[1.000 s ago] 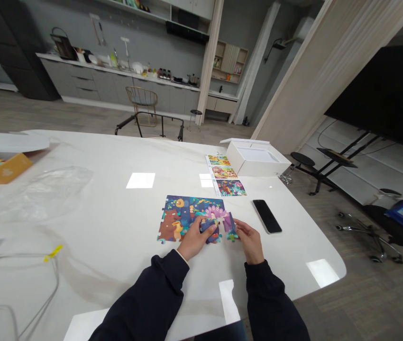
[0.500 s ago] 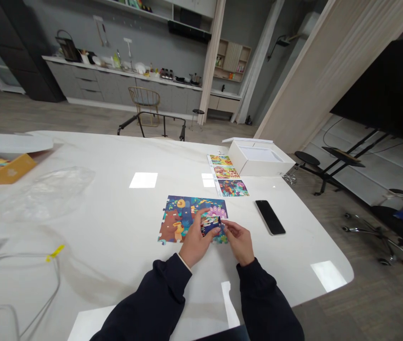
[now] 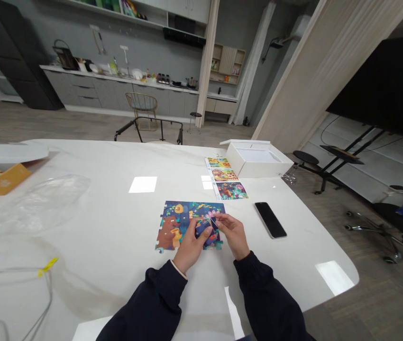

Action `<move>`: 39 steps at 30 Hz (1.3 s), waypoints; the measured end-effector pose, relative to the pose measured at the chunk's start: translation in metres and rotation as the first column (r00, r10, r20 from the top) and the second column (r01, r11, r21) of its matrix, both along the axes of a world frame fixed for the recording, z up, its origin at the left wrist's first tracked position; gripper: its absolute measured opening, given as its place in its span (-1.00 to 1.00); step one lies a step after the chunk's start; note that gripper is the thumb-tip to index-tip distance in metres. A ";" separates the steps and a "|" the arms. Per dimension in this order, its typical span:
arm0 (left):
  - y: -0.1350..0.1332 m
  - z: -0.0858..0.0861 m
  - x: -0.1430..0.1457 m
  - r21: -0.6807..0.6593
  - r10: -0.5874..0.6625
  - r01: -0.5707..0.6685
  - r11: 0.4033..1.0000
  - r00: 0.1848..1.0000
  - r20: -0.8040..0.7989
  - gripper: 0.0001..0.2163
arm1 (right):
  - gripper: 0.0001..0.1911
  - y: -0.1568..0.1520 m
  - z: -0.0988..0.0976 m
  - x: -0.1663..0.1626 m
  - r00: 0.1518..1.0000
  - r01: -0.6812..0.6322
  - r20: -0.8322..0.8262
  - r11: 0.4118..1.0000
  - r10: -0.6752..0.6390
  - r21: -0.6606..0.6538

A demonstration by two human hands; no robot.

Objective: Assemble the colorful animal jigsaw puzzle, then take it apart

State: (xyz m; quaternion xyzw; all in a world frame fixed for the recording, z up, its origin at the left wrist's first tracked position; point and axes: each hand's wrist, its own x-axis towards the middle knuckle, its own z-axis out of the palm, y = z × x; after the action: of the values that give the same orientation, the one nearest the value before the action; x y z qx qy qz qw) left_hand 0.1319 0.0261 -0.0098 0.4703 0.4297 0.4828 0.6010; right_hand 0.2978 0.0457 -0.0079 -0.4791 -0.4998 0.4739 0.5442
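A partly assembled jigsaw puzzle [image 3: 169,232] with a brown bear on a dark blue scene lies flat on the table, its left edge showing open tabs. Above its right part, my left hand [image 3: 191,244] is closed around a small stack of jigsaw pieces [image 3: 203,226], thumb on top. My right hand [image 3: 233,232] pinches one jigsaw piece [image 3: 214,226] at the right side of that stack, between thumb and fingertips. The hands cover the puzzle's lower right area.
A picture sheet [image 3: 228,175] lies behind the puzzle, beside a white box [image 3: 258,161]. To the right is a phone [image 3: 270,219]. Leftward are a clear plastic bag [image 3: 52,199], an orange box [image 3: 4,182] of pieces, and a white cable [image 3: 49,289]. A chair [image 3: 151,124] stands beyond the table [image 3: 116,237].
The pieces in my hands have turned, so a different face shows, and my right hand now pinches a piece drawn up from the stack. The camera view has shifted slightly.
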 end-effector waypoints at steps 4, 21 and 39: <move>0.004 -0.004 -0.002 -0.114 0.074 -0.065 0.991 0.994 0.079 -0.42 | -0.53 0.023 -0.001 0.021 0.991 -0.032 0.128 0.999 0.031 0.007; 0.008 -0.019 -0.003 -0.099 0.160 -0.173 0.980 0.979 -0.126 -0.42 | -0.54 0.060 -0.030 0.043 0.563 -0.056 0.818 0.982 -0.117 0.179; 0.007 -0.029 -0.001 -0.087 0.129 -0.132 0.988 0.991 -0.040 -0.54 | -0.49 0.068 -0.039 0.016 0.953 0.003 0.297 0.985 -0.055 0.173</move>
State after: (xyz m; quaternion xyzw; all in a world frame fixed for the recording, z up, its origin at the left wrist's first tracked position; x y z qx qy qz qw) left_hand 0.1312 0.0326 -0.0386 0.4221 0.4907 0.4933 0.5812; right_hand 0.3140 0.1142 -0.0471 -0.5044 -0.6085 0.3430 0.5076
